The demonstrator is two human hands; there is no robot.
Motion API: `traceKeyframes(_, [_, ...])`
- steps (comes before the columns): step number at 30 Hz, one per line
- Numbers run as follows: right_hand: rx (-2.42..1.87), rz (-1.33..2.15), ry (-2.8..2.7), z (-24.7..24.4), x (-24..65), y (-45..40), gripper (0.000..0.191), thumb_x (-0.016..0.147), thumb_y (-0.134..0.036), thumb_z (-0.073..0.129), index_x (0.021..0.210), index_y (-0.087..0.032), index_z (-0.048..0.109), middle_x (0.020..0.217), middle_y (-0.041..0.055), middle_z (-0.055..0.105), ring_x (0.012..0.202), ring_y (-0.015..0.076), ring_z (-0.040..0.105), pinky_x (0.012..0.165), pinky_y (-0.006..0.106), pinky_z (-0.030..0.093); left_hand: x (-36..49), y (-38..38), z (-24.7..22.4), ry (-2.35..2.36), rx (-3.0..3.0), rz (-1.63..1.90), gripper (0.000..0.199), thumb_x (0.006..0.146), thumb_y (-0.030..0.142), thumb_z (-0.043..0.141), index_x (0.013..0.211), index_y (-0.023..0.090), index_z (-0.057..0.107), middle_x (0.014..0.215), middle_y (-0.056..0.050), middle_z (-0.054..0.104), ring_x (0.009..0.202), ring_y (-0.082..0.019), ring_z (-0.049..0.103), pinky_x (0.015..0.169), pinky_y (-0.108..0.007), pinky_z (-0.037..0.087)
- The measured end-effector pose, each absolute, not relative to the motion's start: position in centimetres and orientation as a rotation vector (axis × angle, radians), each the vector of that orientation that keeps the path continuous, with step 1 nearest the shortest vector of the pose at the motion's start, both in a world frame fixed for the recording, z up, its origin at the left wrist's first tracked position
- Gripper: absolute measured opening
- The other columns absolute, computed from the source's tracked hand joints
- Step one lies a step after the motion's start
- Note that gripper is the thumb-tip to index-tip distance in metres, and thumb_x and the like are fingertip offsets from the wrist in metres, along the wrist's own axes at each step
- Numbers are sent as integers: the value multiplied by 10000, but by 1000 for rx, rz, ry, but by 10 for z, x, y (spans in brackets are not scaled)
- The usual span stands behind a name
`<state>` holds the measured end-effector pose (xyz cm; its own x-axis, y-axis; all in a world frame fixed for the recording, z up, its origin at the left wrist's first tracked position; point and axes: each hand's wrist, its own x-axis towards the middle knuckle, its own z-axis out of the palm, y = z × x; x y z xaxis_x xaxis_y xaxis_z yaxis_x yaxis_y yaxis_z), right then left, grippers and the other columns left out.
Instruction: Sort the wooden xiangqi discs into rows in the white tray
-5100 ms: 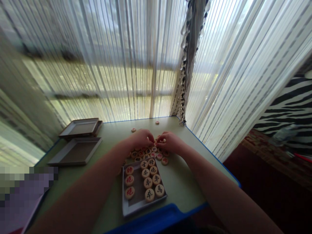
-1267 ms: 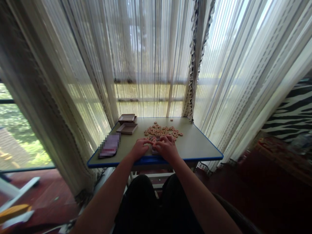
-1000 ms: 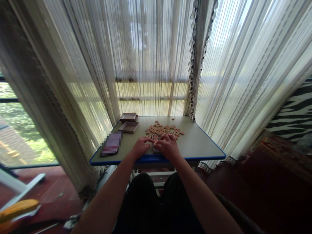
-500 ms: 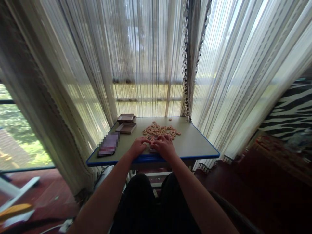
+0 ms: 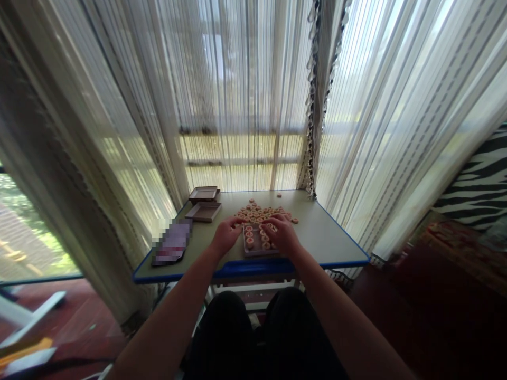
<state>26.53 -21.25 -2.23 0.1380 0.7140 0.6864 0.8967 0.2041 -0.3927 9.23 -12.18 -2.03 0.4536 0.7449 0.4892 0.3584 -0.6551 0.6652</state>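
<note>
A shallow box with several round, red-marked pieces inside lies near the table's front edge. Beyond it spreads a pile of similar round wooden pieces. My left hand is at the box's left back corner, its fingertips by the near edge of the pile; whether they pinch a piece is too small to tell. My right hand is over the right side of the box with fingers bent and apart, hiding some of the pieces there. Nothing shows clearly between its fingers.
The table has a blue rim. At its back left lie an open box and stacked boxes. A blurred purple object lies at the left edge. Curtains hang behind the table.
Both hands have drawn apart, uncovering more of the box and the pieces in it. The view has shifted slightly.
</note>
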Motion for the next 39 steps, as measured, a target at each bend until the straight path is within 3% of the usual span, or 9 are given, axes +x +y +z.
traceKeyframes(4, [-1581,-132,-1581,-13,308,-186,212,773,-314,523,848,-182,672,837,60,603,815,163,538,782,288,400,126,-100,-5,804,2347,1061,216,689,184,530,863,167,657,860,-44,619,772,-141,549,696,-250,450])
traceKeyframes(10, [-1709,129,-1600,1,349,-157,233,729,-301,552,857,-150,677,794,57,608,667,129,538,652,254,426,175,-58,11,638,2490,947,234,762,299,489,819,154,664,808,-57,609,767,-150,549,709,-268,438])
traceKeyframes(14, [-1752,209,-1579,7,358,-145,275,712,-312,559,903,-145,663,821,58,601,647,112,514,595,228,406,196,-36,19,632,2543,828,272,761,345,491,830,143,660,795,-52,610,669,-127,532,647,-251,425])
traceKeyframes(19, [-1803,420,-1799,7,370,-153,216,666,-309,587,799,-163,674,667,2,589,559,86,468,516,207,340,216,-34,22,420,2642,370,241,702,356,558,807,175,678,730,-15,635,632,-120,529,587,-227,391])
traceKeyframes(23, [-1880,636,-1877,5,374,-165,244,635,-371,615,781,-185,674,637,-16,603,556,91,490,495,198,325,223,-37,17,333,2739,390,227,721,345,538,782,183,684,766,-27,634,706,-140,541,666,-247,390])
traceKeyframes(31, [-1993,413,-1925,-4,365,-161,231,632,-378,623,784,-206,654,666,-17,614,538,90,493,470,195,293,221,-25,-2,372,2758,520,240,733,347,522,809,179,676,772,-35,627,714,-148,542,675,-253,393])
traceKeyframes(39, [-2002,224,-1882,-12,368,-152,241,689,-390,568,825,-210,654,690,-5,613,560,88,476,485,194,282,222,-24,-8,312,2734,367,218,692,339,572,815,206,694,797,-31,622,745,-156,552,707,-243,403])
